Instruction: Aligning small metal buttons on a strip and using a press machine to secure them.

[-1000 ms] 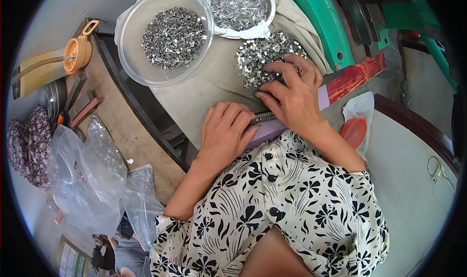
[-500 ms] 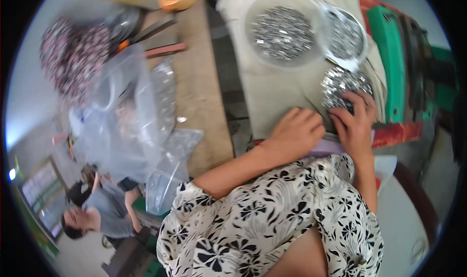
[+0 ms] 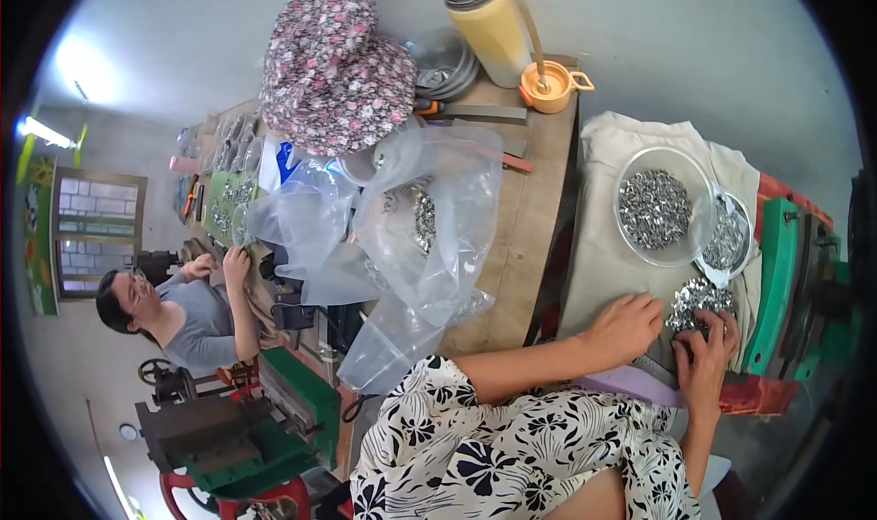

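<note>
My left hand (image 3: 628, 326) rests on the beige cloth (image 3: 598, 264) with its fingers curled and close together. Anything inside them is hidden. To its right, my right hand (image 3: 703, 351) has its thumb and bent fingers spread, the fingertips touching a loose pile of small shiny metal pieces (image 3: 696, 299). Beyond the pile stands a round translucent tub (image 3: 630, 246) holding many similar silvery pieces (image 3: 655, 209). Next to the tub is a smaller bowl (image 3: 744, 255), also filled with metal bits (image 3: 724, 237).
A green metal machine part (image 3: 772, 282) borders the cloth on the right. Left, a wooden table (image 3: 512, 246) carries clear plastic bags (image 3: 438, 218), a flowered cloth hat (image 3: 333, 68), a file (image 3: 484, 113), a yellow flask (image 3: 493, 36) and an orange lid (image 3: 548, 86). Another person (image 3: 196, 319) sits farther left.
The view has swung left and up, so the tub, pile and both hands appear farther right and lower. Both hands keep nearly the same places on the cloth and at the pile.
</note>
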{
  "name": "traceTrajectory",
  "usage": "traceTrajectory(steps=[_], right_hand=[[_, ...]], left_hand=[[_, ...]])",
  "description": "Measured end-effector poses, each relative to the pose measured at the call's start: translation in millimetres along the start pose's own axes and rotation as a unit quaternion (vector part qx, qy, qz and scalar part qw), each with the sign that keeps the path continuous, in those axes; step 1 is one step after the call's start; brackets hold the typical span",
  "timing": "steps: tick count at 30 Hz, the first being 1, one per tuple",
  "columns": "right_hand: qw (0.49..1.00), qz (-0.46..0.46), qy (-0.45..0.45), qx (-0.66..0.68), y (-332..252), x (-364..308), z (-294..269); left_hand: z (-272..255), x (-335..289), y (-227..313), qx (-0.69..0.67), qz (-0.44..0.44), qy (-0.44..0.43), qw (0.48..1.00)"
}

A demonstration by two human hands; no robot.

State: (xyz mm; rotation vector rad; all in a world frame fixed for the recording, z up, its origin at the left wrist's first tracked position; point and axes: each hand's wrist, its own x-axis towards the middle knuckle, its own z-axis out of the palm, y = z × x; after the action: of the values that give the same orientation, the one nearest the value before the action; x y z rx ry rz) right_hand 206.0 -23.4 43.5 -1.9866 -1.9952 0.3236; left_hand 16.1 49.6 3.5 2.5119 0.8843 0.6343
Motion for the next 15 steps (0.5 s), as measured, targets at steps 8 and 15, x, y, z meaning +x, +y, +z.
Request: traceTrajectory(steps=[8, 15], right_hand=[[0.995, -0.002, 0.093, 0.034, -5, -13, 1], [0.993, 0.041, 0.088, 0.07, -4, -47, -1]], left_hand=[[-18, 6, -14, -0.127, 0.035, -0.098, 0.986], [-21, 11, -21, -0.166, 0.016, -0.147, 0.975]])
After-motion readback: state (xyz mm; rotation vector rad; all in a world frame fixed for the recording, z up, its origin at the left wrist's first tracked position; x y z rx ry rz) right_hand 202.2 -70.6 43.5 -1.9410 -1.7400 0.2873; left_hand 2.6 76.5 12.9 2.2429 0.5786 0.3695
